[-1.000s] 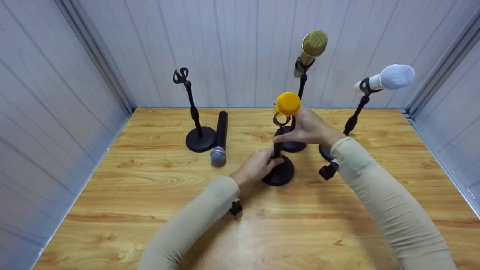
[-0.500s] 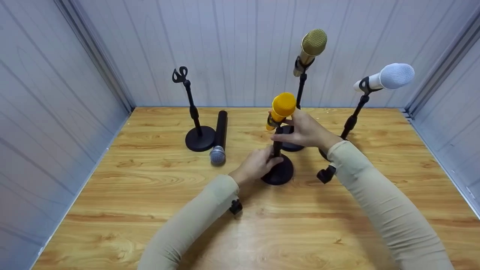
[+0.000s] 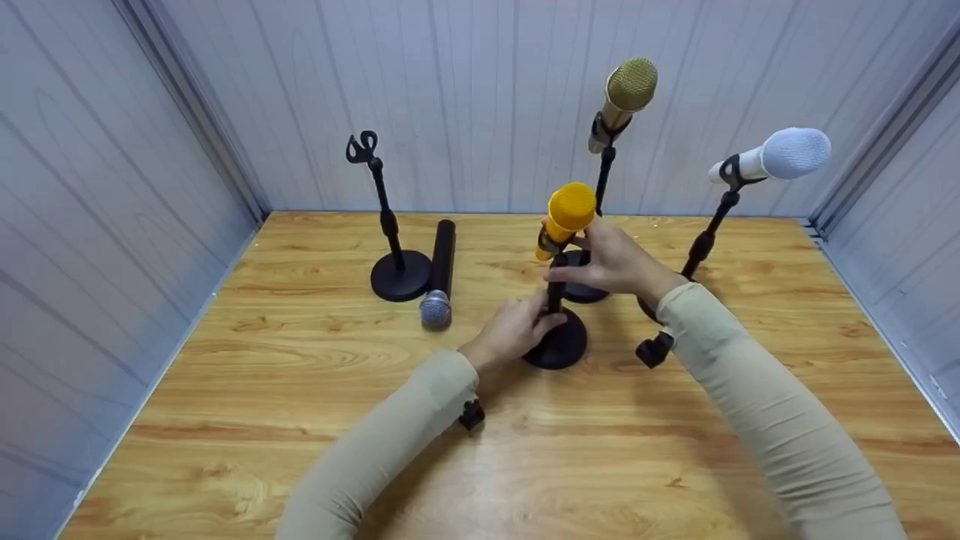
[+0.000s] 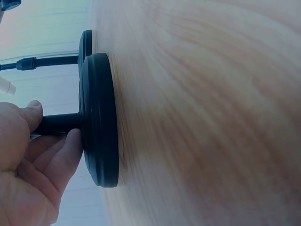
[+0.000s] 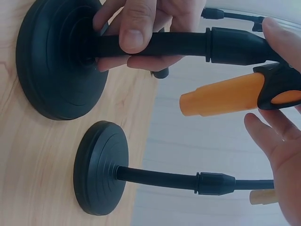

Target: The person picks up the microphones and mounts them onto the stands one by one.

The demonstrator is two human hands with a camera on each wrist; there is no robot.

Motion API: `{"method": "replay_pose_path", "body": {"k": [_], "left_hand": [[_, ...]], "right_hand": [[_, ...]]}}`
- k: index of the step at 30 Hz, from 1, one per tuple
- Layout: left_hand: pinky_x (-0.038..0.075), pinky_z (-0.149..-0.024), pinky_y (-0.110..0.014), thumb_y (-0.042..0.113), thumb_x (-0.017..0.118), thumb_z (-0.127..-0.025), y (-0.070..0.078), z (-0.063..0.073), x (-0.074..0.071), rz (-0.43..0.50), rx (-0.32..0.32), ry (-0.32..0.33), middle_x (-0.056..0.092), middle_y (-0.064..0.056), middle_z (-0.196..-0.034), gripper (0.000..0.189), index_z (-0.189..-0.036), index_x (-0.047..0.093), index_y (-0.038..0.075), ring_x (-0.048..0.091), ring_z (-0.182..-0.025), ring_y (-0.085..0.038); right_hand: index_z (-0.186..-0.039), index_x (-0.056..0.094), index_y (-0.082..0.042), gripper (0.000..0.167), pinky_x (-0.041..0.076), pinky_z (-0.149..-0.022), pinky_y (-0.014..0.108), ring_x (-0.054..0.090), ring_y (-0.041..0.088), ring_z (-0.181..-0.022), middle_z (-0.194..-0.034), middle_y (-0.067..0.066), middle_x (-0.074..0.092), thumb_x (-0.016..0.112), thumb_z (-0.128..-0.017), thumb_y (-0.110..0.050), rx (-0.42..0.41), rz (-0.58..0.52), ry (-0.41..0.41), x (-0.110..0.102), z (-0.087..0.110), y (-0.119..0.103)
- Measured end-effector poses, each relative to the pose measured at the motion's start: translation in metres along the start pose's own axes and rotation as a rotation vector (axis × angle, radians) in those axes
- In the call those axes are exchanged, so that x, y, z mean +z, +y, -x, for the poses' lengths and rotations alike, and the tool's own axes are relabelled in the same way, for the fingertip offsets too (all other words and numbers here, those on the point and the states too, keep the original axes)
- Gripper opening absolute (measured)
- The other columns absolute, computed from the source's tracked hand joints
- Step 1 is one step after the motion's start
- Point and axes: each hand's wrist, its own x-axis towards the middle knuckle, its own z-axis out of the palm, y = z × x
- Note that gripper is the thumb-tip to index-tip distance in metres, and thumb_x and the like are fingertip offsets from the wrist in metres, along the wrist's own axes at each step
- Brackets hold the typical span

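Note:
A yellow-orange microphone [image 3: 572, 207] sits tilted in the black clip [image 5: 266, 89] of a round-based desk stand [image 3: 561, 351], its head up and towards the right. My left hand [image 3: 514, 330] grips the stand's pole low down, just above the base; in the left wrist view the base [image 4: 99, 122] rests on the wood. Up at the clip is my right hand [image 3: 619, 259], its thumb across the top of the pole and its fingers behind the microphone. The right wrist view shows thumb and fingers on opposite sides of the clip, with the microphone's tail end free.
Behind stands a gold microphone [image 3: 630, 86] on its stand; a white microphone [image 3: 793, 154] is mounted at the right. At the left, a black stand [image 3: 401, 277] has a bare clip, and a black microphone [image 3: 443, 262] with a silver head lies against its base. Panel walls enclose the table [image 3: 300, 390].
A second ago the clip's ring showed below the microphone's head; now the handle runs through the clip, tail at lower left. My right hand shifted slightly; my left hand stayed put.

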Motion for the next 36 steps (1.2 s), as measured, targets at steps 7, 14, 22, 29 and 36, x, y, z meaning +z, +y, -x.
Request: {"method": "replay_pose_path", "body": {"k": [7,14,22,29,36], "left_hand": [[0.055,-0.089,-0.032,0.031,0.06,-0.104,0.002,-0.001,-0.002,0.008,-0.002,-0.007,0.073,-0.005,-0.109,0.023,-0.115,0.061,0.01,0.069,-0.104,-0.019],[0.054,-0.09,-0.033,0.03,0.058,-0.105,0.001,-0.002,-0.008,0.004,-0.008,-0.037,0.073,-0.006,-0.111,0.024,-0.118,0.059,0.01,0.069,-0.106,-0.02],[0.051,-0.098,-0.031,0.021,0.059,-0.105,-0.002,0.005,-0.016,0.19,0.001,-0.083,0.068,-0.015,-0.126,0.034,-0.135,0.053,0.005,0.066,-0.116,-0.021],[0.05,-0.1,-0.033,0.019,0.059,-0.105,0.0,0.012,-0.029,0.342,0.057,-0.021,0.06,-0.015,-0.138,0.049,-0.149,0.042,0.008,0.061,-0.124,-0.027],[0.05,-0.101,-0.038,0.02,0.061,-0.103,0.013,0.012,-0.038,0.44,0.139,0.044,0.049,-0.012,-0.15,0.055,-0.152,0.041,0.005,0.052,-0.132,-0.022]], "right_hand": [[-0.144,0.042,-0.005,0.074,0.044,-0.107,0.046,0.056,0.025,-0.126,-0.134,0.01,0.054,0.085,-0.084,-0.012,0.025,0.006,0.003,-0.001,0.0,0.0],[-0.146,0.041,-0.007,0.077,0.04,-0.11,0.052,0.054,0.026,-0.128,-0.136,0.011,0.053,0.085,-0.084,-0.018,0.041,0.083,-0.028,-0.004,-0.004,-0.007],[-0.156,0.026,-0.017,0.085,0.03,-0.116,0.054,0.04,0.026,-0.142,-0.15,0.007,0.046,0.079,-0.091,-0.027,0.085,0.126,-0.072,-0.02,0.013,-0.015],[-0.156,0.036,-0.012,0.074,0.033,-0.115,0.053,0.044,0.032,-0.14,-0.152,0.013,0.047,0.071,-0.096,-0.038,0.2,0.183,-0.159,-0.032,0.052,-0.005],[-0.154,0.042,-0.004,0.078,0.035,-0.113,0.055,0.045,0.036,-0.139,-0.154,0.015,0.045,0.067,-0.096,-0.051,0.235,0.332,-0.336,-0.006,0.073,0.015]]}}
